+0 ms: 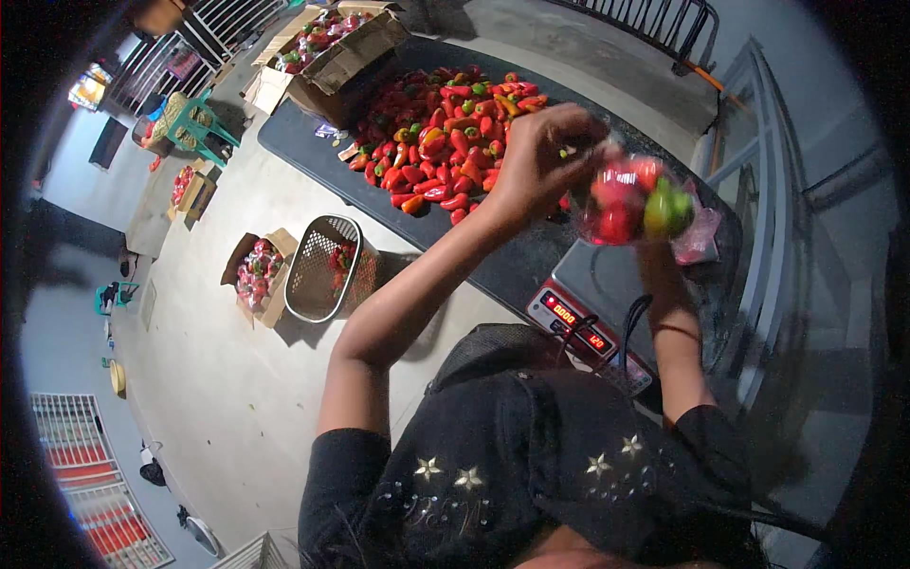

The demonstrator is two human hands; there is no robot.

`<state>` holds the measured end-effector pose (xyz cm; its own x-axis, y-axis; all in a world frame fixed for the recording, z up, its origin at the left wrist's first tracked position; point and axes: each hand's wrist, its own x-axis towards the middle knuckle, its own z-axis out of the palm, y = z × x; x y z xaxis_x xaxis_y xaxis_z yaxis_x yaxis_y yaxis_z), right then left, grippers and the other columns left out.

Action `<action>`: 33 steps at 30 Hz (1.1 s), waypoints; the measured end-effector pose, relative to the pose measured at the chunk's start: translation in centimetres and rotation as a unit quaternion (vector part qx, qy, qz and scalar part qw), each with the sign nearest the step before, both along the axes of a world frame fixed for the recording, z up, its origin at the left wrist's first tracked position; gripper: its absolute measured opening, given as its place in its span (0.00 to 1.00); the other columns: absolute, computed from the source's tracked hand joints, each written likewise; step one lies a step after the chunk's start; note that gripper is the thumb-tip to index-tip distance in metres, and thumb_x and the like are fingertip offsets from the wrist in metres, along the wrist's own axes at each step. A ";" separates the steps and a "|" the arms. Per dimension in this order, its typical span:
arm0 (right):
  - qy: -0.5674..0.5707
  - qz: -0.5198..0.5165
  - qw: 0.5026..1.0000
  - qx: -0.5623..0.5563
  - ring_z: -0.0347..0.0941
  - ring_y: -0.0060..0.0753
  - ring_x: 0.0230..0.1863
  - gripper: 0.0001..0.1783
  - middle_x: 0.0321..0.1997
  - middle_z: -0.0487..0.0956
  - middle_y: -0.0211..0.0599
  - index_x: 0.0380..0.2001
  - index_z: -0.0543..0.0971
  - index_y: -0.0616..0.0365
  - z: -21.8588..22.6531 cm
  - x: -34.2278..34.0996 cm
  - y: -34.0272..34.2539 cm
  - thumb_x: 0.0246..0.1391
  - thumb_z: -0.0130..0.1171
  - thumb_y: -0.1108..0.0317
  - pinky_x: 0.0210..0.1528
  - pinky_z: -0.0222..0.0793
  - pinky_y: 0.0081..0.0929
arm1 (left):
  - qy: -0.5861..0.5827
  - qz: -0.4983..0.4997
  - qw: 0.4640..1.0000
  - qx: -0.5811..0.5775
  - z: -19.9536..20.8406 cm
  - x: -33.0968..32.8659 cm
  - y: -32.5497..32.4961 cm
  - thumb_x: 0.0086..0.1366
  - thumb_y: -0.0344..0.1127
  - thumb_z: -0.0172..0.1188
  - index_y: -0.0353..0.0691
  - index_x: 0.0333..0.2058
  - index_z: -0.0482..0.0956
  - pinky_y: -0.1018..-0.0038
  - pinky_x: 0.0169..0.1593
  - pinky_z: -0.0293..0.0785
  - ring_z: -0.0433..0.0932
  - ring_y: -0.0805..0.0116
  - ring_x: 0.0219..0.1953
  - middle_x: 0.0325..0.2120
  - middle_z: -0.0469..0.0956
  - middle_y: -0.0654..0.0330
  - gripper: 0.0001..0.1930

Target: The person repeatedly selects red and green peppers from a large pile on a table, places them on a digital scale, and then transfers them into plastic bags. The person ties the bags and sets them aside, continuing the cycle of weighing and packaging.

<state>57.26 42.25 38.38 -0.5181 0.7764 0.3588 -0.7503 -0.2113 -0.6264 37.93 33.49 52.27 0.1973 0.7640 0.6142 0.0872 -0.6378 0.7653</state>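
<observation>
A clear plastic bag of red and green peppers [621, 201] hangs in front of me, above the scale. At its top edge my left hand [555, 156] is closed, thumb and fingers pinched together on the plastic. My right forearm [675, 332] reaches up behind the bag; the bag and motion blur hide most of that hand, so its grip cannot be made out. Below sits a digital scale [592, 275] with a lit red display and a bare metal plate. Loose red peppers [450, 142], some partly green or orange, lie heaped beyond my left hand.
The dark table [313, 156] carries an open cardboard box [346, 62] of bagged peppers and a pink plastic bag [700, 235]. On the floor at left stand a plastic basket [296, 275] and another box [275, 308]. A green chair [197, 133] is farther off.
</observation>
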 end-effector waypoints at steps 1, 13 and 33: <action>0.133 0.024 0.982 -0.129 0.69 0.31 0.47 0.24 0.48 0.70 0.37 0.48 0.70 0.55 -1.0 1.1 0.2 0.52 0.56 0.52 0.58 0.59 0.35 | -0.064 -0.016 0.998 -0.009 1.0 1.1 0.7 0.58 0.28 0.58 0.30 0.31 0.76 0.78 0.36 0.71 0.74 0.78 0.31 0.27 0.77 0.62 0.07; -0.469 -0.213 0.828 0.223 0.70 0.25 0.26 0.14 0.23 0.70 0.30 0.26 0.71 0.56 8.8 -3.8 -6.1 0.58 0.49 0.57 0.28 0.68 0.25 | 0.095 0.231 0.967 0.049 -6.2 -2.7 1.5 0.45 0.28 0.59 0.35 0.25 0.75 0.68 0.30 0.70 0.75 0.56 0.26 0.22 0.72 0.53 0.06; -0.058 0.131 0.958 -0.247 0.72 0.23 0.26 0.11 0.28 0.74 0.29 0.36 0.74 0.53 3.1 -6.4 -4.9 0.58 0.49 0.58 0.22 0.68 0.17 | -0.110 0.266 0.957 -0.020 -7.1 0.7 4.8 0.53 0.30 0.63 0.31 0.27 0.78 0.80 0.32 0.70 0.75 0.76 0.25 0.23 0.78 0.58 0.07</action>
